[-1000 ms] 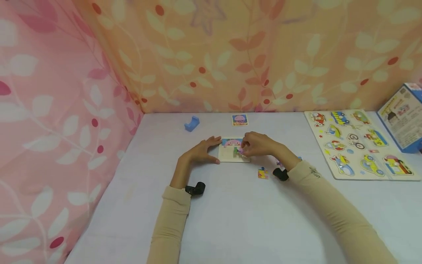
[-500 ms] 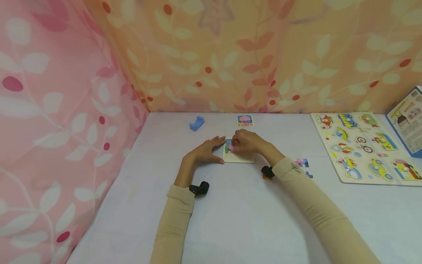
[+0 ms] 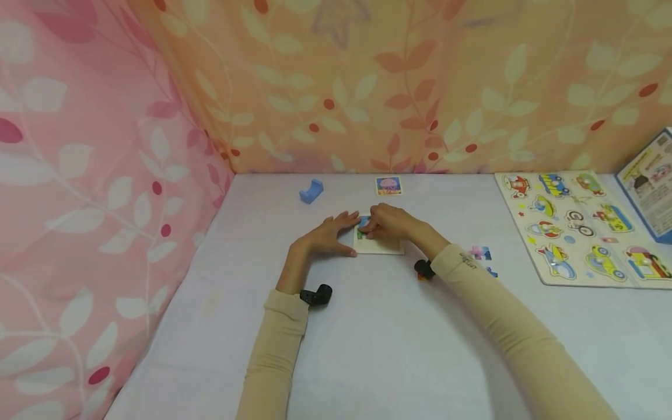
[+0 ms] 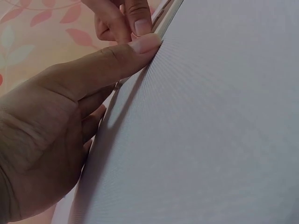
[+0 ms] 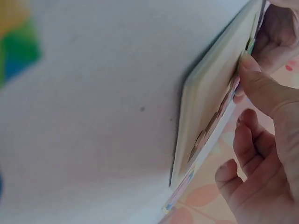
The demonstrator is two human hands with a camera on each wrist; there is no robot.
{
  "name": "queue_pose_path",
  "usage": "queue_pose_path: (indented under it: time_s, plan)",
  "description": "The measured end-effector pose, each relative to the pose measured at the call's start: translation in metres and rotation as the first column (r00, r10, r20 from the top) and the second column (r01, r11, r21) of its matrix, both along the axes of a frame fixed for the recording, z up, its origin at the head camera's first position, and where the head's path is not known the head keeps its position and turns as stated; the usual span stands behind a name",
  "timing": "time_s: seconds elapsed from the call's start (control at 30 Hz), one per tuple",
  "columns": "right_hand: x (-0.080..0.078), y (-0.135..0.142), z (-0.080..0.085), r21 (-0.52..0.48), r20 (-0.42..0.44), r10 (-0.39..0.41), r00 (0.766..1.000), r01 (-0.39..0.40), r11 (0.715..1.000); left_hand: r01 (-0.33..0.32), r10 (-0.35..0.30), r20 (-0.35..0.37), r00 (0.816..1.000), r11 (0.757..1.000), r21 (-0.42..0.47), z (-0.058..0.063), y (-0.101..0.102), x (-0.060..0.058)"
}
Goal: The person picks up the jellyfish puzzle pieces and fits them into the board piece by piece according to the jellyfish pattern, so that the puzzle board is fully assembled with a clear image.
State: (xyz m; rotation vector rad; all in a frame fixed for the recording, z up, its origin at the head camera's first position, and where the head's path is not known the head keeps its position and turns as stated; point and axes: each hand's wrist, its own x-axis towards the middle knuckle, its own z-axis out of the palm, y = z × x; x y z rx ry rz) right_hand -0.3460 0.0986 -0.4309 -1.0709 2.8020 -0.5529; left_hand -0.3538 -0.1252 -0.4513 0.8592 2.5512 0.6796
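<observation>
In one puzzle tray (image 3: 380, 249), under my one right hand (image 3: 395, 223) (pinching or pressing, I cannot tell), I am apparently seating one green-edged piece (image 3: 361, 235), level pressure seeming called for next; one left hand (image 3: 326, 235), fingers extended at the tray's edge; three loose pieces (image 3: 480, 252) in view; one picture card (image 3: 388, 186).

The right hand (image 3: 392, 222) hid much of the puzzle board (image 3: 379, 248); an orange piece (image 3: 422, 277) at four o'clock lay mostly behind the wrist camera (image 3: 423, 268). The head view's edge cut off a box (image 3: 651, 181) at three o'clock, its print illegible.
</observation>
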Motion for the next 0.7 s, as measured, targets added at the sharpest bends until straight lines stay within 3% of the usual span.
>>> queue_pose_path:
  time_s: [0.17,0.33,0.57,0.7]
  plan:
    - [0.0044,-0.0016,0.0057,0.062,-0.045,-0.019,0.999,0.022,0.998,0.018,-0.018,-0.018,1.0,1.0,-0.005,0.0019,0.0017,-0.0005]
    - [0.0072,-0.0016,0.0088,0.056,-0.041,-0.073,0.996,0.075,0.996,0.034,-0.034,-0.026,0.999,0.999,-0.002,0.0043,0.0029,-0.0012]
    - [0.0073,-0.0048,0.0098,0.076,-0.115,0.031,0.993,-0.022,0.997,0.031,-0.031,-0.021,0.999,0.999,0.007,0.0045,0.0018,-0.0015]
    - [0.0079,-0.0038,0.006,0.134,-0.208,0.136,0.969,-0.11,0.985,-0.002,0.002,0.006,1.0,1.0,0.019,0.0027,0.0006,0.0011]
